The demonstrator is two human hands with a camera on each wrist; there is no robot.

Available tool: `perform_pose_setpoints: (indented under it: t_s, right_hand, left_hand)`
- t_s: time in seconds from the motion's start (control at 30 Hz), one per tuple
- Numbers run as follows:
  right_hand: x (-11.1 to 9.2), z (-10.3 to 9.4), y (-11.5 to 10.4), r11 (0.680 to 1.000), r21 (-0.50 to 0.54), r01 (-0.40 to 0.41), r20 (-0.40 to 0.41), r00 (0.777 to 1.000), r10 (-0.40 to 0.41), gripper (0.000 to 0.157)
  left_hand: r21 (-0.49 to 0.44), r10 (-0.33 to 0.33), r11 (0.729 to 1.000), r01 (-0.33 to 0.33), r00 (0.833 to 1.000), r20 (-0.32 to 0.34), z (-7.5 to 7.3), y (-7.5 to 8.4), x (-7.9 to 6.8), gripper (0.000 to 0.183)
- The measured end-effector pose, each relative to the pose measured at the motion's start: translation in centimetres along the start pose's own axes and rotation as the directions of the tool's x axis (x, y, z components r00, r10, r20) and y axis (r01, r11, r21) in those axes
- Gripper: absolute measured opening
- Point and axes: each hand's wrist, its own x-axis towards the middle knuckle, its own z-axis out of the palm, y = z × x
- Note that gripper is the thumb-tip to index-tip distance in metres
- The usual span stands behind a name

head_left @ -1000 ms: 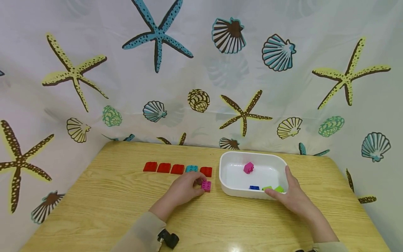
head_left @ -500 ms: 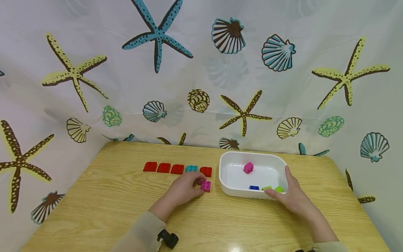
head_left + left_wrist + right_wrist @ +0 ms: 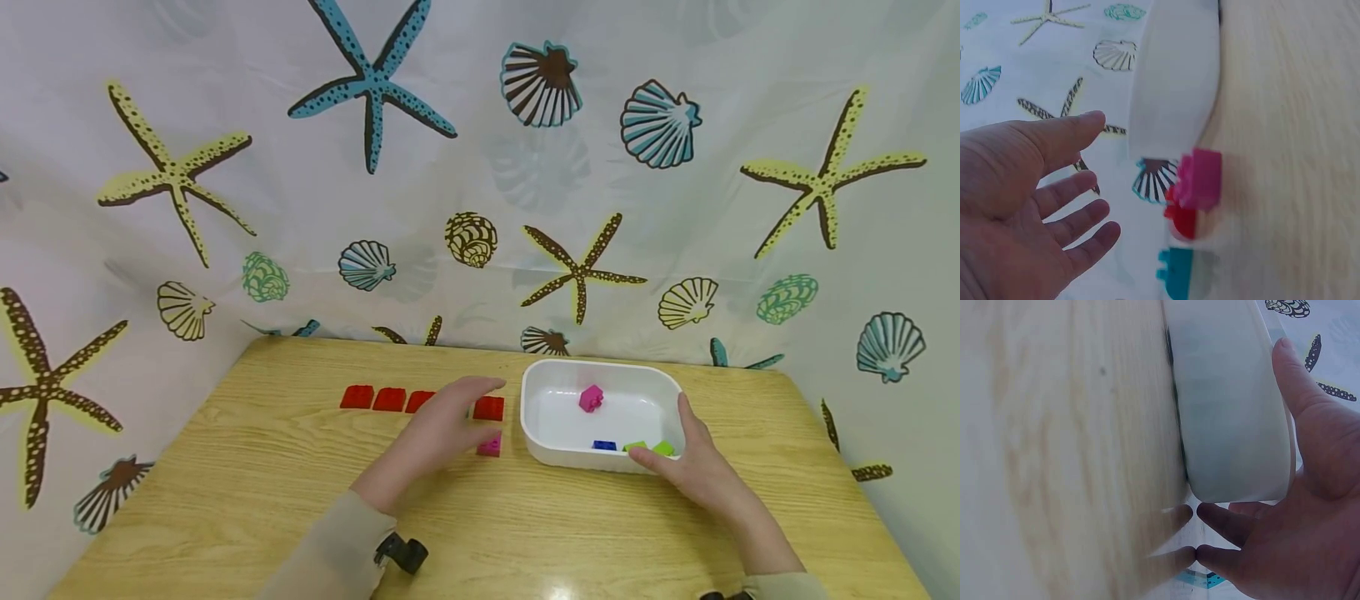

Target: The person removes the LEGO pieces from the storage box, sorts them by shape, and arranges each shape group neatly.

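Note:
My left hand (image 3: 438, 429) hovers with its fingers spread, nothing in its grasp. A magenta toy building brick (image 3: 489, 445) stands on the table by its thumb; in the left wrist view this brick (image 3: 1205, 179) is plainly apart from the hand (image 3: 1041, 200). Just behind it is a red brick (image 3: 489, 408). A teal brick (image 3: 1179, 273), hidden by the hand in the head view, shows in the left wrist view. My right hand (image 3: 693, 458) holds the right end of a white plastic tub (image 3: 558, 458), thumb at the near rim, fingers round the end wall.
More red bricks (image 3: 389, 399) continue the row to the left. Inside the tub lie a magenta brick (image 3: 591, 398), a blue brick (image 3: 604, 446) and lime green bricks (image 3: 663, 448). A shell-patterned curtain (image 3: 420, 275) hangs behind the wooden table (image 3: 247, 483).
My left hand has let go of the magenta brick, its fingers spreading and lifting away. The brick stays in front of the row. The right hand and tub have not moved.

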Motion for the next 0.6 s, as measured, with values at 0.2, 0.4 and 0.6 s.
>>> perform_pose_setpoints:
  t_s: [0.2, 0.4, 0.6]
  right_hand:
    - [0.1, 0.0, 0.2, 1.000, -0.002, 0.001, -0.005, 1.000, -0.001, 0.135]
    - [0.1, -0.2, 0.4, 1.000, -0.001, -0.001, -0.013, 1.000, 0.001, 0.134]
    - [0.1, -0.3, 0.2, 1.000, -0.004, 0.003, -0.009, 1.000, -0.003, 0.134]
  left_hand:
    - [-0.007, 0.164, 0.987, -0.163, 0.985, 0.059, 0.5, 2.8, 1.6, 0.070]
    - [0.049, 0.232, 0.970, -0.240, 0.964, 0.126, 2.0, 5.3, 4.0, 0.071]
    - [0.099, 0.253, 0.957, -0.273, 0.951, 0.178, 3.4, 6.8, 6.1, 0.073]
